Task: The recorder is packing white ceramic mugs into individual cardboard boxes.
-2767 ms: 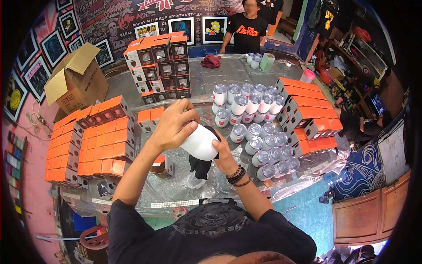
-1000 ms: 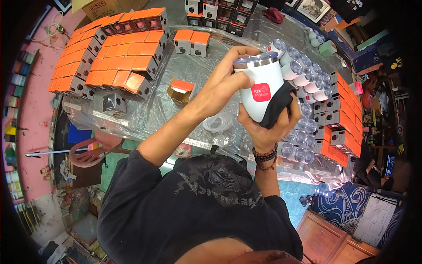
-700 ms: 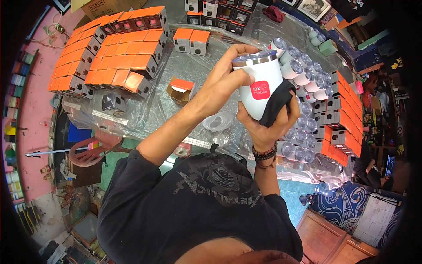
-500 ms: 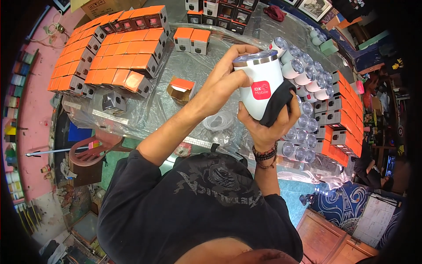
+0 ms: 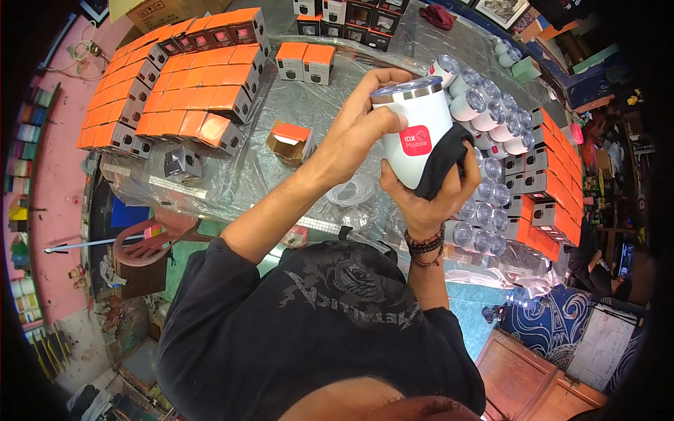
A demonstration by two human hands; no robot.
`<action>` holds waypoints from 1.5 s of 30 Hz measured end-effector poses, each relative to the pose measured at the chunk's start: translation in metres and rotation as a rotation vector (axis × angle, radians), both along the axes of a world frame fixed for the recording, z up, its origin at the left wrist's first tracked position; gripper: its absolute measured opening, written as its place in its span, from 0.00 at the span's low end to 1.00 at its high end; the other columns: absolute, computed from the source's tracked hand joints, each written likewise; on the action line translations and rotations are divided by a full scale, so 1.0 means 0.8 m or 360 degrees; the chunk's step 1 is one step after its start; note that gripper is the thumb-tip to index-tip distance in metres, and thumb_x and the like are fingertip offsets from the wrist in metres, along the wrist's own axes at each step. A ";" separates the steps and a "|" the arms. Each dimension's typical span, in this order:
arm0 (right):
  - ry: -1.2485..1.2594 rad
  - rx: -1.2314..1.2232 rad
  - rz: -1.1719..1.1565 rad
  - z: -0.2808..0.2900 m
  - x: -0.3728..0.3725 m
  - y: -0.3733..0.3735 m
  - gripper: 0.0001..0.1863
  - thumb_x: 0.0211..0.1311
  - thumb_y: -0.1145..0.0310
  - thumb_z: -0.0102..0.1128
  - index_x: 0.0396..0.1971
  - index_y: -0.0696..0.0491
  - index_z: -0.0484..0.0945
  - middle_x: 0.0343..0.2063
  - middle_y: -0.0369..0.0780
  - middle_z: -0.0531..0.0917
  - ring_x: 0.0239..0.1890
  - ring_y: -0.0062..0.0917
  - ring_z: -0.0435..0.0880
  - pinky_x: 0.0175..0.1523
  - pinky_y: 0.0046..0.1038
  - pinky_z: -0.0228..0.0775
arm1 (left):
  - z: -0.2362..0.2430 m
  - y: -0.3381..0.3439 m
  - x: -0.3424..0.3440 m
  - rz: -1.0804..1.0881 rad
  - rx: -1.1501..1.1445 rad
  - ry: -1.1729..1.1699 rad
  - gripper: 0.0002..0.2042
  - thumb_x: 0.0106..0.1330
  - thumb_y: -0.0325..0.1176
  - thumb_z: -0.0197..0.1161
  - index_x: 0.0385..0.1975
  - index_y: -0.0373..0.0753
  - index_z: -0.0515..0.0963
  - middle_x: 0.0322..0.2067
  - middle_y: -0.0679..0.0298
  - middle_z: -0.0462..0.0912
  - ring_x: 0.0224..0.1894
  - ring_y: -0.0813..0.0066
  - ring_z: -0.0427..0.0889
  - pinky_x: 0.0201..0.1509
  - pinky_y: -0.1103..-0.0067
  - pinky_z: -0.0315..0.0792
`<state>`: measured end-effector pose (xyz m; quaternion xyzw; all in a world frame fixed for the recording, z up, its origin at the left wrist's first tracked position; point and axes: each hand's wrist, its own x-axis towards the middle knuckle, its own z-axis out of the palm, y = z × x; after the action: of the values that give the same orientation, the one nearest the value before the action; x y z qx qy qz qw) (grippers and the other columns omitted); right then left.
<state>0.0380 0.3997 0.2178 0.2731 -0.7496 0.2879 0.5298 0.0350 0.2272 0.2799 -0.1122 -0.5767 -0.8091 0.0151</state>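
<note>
A white tumbler (image 5: 400, 147) with a clear lid, a steel rim band and a red printed square is held up, tilted, over the table. My left hand (image 5: 365, 116) grips it near the rim, thumb on the white side. Under its lower right side is my right hand (image 5: 435, 200), closed on a black cloth (image 5: 448, 158) that presses against the tumbler. Below my left wrist an opened orange-and-white box (image 5: 290, 142) lies on the plastic-covered table (image 5: 260, 179). Close by is a coil of clear rings or tubing (image 5: 351, 191).
Rows of orange-topped boxes (image 5: 200, 77) fill the table's left side. Many white lidded tumblers (image 5: 484, 119) stand at right, beside more orange boxes (image 5: 544, 175). Dark boxes (image 5: 358, 24) are stacked at the far edge. A pink plastic chair (image 5: 158, 238) is at the near left.
Both hands keep hold of the tumbler and the cloth, with only a very slight shift. The surroundings have moved slightly in the picture.
</note>
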 end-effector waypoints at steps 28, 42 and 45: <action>-0.1396 -0.0458 0.0321 -0.138 -0.016 0.038 0.39 0.62 0.42 0.72 0.60 0.60 0.79 0.60 0.52 0.79 0.59 0.47 0.82 0.61 0.41 0.77 | -0.201 0.008 -0.008 0.0344 0.0103 -0.0640 0.29 0.75 0.50 0.60 0.67 0.37 0.71 0.62 0.60 0.79 0.65 0.66 0.79 0.71 0.66 0.71; -0.1803 0.1397 -0.0633 -0.221 -0.267 0.241 0.58 0.30 0.63 0.89 0.71 0.42 0.69 0.60 0.45 0.77 0.62 0.44 0.81 0.60 0.46 0.78 | -0.218 0.033 0.064 0.0178 0.0201 -0.0396 0.39 0.66 0.47 0.68 0.74 0.40 0.61 0.66 0.59 0.74 0.70 0.60 0.74 0.74 0.60 0.69; -0.1739 0.1403 -0.0449 -0.230 -0.300 0.247 0.56 0.27 0.64 0.92 0.67 0.43 0.74 0.59 0.46 0.79 0.56 0.46 0.85 0.55 0.45 0.84 | -0.220 0.039 0.082 0.0136 0.0240 -0.0379 0.41 0.64 0.49 0.69 0.74 0.39 0.62 0.65 0.58 0.75 0.68 0.59 0.76 0.74 0.60 0.70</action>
<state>-0.2020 0.5977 0.0338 0.1790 -0.9825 -0.0172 -0.0489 0.1008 0.2585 0.1035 0.0106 -0.5163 -0.8563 -0.0105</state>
